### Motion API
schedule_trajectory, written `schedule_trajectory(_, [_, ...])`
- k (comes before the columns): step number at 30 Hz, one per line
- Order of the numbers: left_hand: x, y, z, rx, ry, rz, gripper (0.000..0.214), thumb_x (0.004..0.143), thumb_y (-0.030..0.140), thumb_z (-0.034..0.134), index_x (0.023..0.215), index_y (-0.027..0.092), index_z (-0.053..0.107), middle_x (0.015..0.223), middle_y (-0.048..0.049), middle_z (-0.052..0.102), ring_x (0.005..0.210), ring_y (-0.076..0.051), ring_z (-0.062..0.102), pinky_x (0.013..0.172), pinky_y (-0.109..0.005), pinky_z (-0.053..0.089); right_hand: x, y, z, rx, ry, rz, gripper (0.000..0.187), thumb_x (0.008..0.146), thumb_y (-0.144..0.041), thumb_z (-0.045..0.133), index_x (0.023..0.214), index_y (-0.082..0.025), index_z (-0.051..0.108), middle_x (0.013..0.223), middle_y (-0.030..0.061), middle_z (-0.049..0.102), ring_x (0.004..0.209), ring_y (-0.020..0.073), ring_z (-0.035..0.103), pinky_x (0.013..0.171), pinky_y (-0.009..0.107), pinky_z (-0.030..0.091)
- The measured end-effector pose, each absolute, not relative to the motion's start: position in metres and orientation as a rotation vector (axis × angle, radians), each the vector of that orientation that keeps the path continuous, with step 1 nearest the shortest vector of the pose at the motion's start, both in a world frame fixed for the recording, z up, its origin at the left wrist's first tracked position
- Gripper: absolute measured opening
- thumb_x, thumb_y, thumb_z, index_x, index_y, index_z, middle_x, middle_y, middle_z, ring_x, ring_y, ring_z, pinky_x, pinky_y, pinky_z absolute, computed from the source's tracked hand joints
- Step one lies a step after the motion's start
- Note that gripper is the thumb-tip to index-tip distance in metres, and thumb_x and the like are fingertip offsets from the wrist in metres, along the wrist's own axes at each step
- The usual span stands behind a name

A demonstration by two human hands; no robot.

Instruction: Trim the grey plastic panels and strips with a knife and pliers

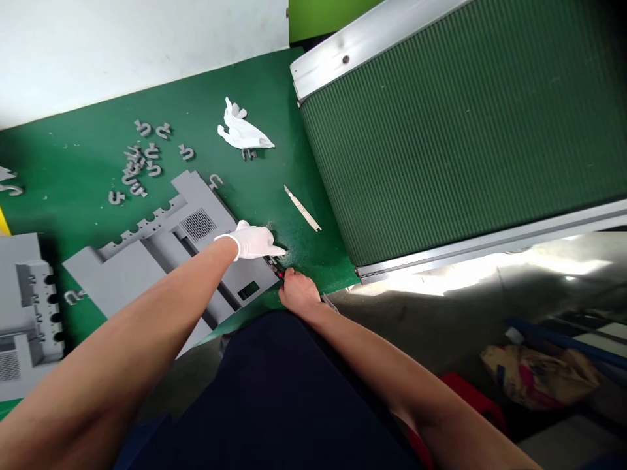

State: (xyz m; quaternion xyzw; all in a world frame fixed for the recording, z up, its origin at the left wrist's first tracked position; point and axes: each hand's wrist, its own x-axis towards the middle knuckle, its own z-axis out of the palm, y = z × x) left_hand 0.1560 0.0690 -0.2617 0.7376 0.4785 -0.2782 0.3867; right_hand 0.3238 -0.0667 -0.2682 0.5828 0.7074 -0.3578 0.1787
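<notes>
My left hand [253, 241], in a white glove, lies with its fingers stretched flat on the right end of a grey plastic panel [161, 251] on the green table [73, 163]. My bare right hand [298, 290] is closed at the panel's right corner, pinching a small tool with a red and black part [277, 269]. The tool's working end touches the panel edge just below my gloved fingertips.
A slim white-handled blade [302, 209] lies right of the panel. A spare white glove [242, 132] and several small grey hook-shaped offcuts [140, 171] lie farther back. Another grey panel [24, 307] sits at the left edge. A green ribbed conveyor belt [455, 124] runs on the right.
</notes>
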Motion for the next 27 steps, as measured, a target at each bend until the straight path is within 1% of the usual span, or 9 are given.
schedule_trajectory(6, [0.155, 0.068, -0.266, 1.884, 1.201, -0.7, 0.073, 0.087, 0.083, 0.038, 0.067, 0.019, 0.067, 0.078, -0.0109, 0.073, 0.081, -0.029, 0.065, 0.102, -0.057, 0.03, 0.322, -0.063, -0.271, 1.656, 1.95, -0.992, 0.034, 0.097, -0.023, 0.05, 0.125, -0.008, 0.059, 0.108, 0.0205, 0.076, 0.101, 0.0357, 0.076, 0.082, 0.043, 0.059])
schedule_trajectory(8, [0.155, 0.067, -0.265, 1.877, 1.179, -0.693, 0.071, 0.086, 0.083, 0.041, 0.069, 0.021, 0.07, 0.081, -0.0108, 0.074, 0.083, -0.03, 0.065, 0.103, -0.058, 0.029, 0.321, -0.061, -0.271, 1.656, 1.929, -0.985, 0.034, 0.097, -0.022, 0.049, 0.127, -0.009, 0.06, 0.108, 0.0208, 0.076, 0.101, 0.0359, 0.076, 0.081, 0.044, 0.059])
schedule_trajectory(13, [0.152, 0.07, -0.265, 1.846, 1.062, -0.629, 0.049, 0.083, 0.07, 0.056, 0.083, 0.026, 0.076, 0.093, -0.0078, 0.078, 0.087, -0.029, 0.063, 0.104, -0.059, 0.027, 0.322, -0.056, -0.271, 1.647, 1.892, -0.973, 0.035, 0.097, -0.018, 0.047, 0.128, -0.011, 0.062, 0.108, 0.0209, 0.077, 0.101, 0.0353, 0.076, 0.082, 0.043, 0.058])
schedule_trajectory(15, [0.151, 0.072, -0.265, 1.835, 1.053, -0.635, 0.046, 0.083, 0.067, 0.058, 0.084, 0.026, 0.076, 0.094, -0.0074, 0.077, 0.088, -0.03, 0.063, 0.104, -0.059, 0.027, 0.323, -0.054, -0.271, 1.649, 1.889, -0.971, 0.036, 0.097, -0.018, 0.047, 0.129, -0.011, 0.062, 0.109, 0.0212, 0.077, 0.102, 0.0358, 0.076, 0.082, 0.043, 0.058])
schedule_trajectory(18, [0.151, 0.073, -0.264, 1.83, 1.076, -0.609, 0.042, 0.081, 0.064, 0.061, 0.081, 0.025, 0.075, 0.089, -0.0073, 0.075, 0.087, -0.03, 0.063, 0.103, -0.058, 0.027, 0.324, -0.053, -0.271, 1.666, 1.881, -0.97, 0.035, 0.097, -0.018, 0.049, 0.128, -0.012, 0.064, 0.11, 0.0223, 0.076, 0.103, 0.0363, 0.075, 0.083, 0.044, 0.057])
schedule_trajectory(20, [0.152, 0.073, -0.262, 1.83, 1.104, -0.569, 0.039, 0.08, 0.06, 0.063, 0.074, 0.022, 0.072, 0.082, -0.0068, 0.073, 0.083, -0.029, 0.062, 0.1, -0.056, 0.03, 0.326, -0.052, -0.27, 1.69, 1.879, -0.973, 0.033, 0.096, -0.018, 0.05, 0.126, -0.013, 0.064, 0.111, 0.022, 0.076, 0.104, 0.0357, 0.074, 0.085, 0.044, 0.056])
schedule_trajectory(22, [0.153, 0.071, -0.256, 1.813, 1.156, -0.482, 0.04, 0.081, 0.059, 0.062, 0.071, 0.021, 0.068, 0.079, -0.0054, 0.07, 0.081, -0.026, 0.061, 0.095, -0.05, 0.034, 0.33, -0.052, -0.267, 1.73, 1.882, -0.984, 0.032, 0.097, -0.02, 0.052, 0.126, -0.014, 0.063, 0.115, 0.0208, 0.075, 0.108, 0.0341, 0.073, 0.088, 0.042, 0.054])
schedule_trajectory(25, [0.149, 0.065, -0.24, 1.675, 1.287, -0.123, 0.046, 0.087, 0.064, 0.055, 0.077, 0.021, 0.068, 0.08, -0.0035, 0.068, 0.075, -0.022, 0.057, 0.079, -0.038, 0.039, 0.341, -0.051, -0.26, 1.824, 1.857, -1.03, 0.029, 0.097, -0.029, 0.057, 0.122, -0.015, 0.062, 0.117, 0.019, 0.074, 0.108, 0.0313, 0.072, 0.088, 0.038, 0.053])
schedule_trajectory(27, [0.137, 0.059, -0.225, 1.543, 1.373, 0.14, 0.048, 0.088, 0.067, 0.054, 0.082, 0.022, 0.069, 0.078, -0.0027, 0.068, 0.071, -0.02, 0.056, 0.068, -0.034, 0.039, 0.349, -0.049, -0.254, 1.884, 1.824, -1.092, 0.024, 0.096, -0.032, 0.059, 0.113, -0.016, 0.063, 0.11, 0.0149, 0.076, 0.103, 0.028, 0.073, 0.085, 0.034, 0.052])
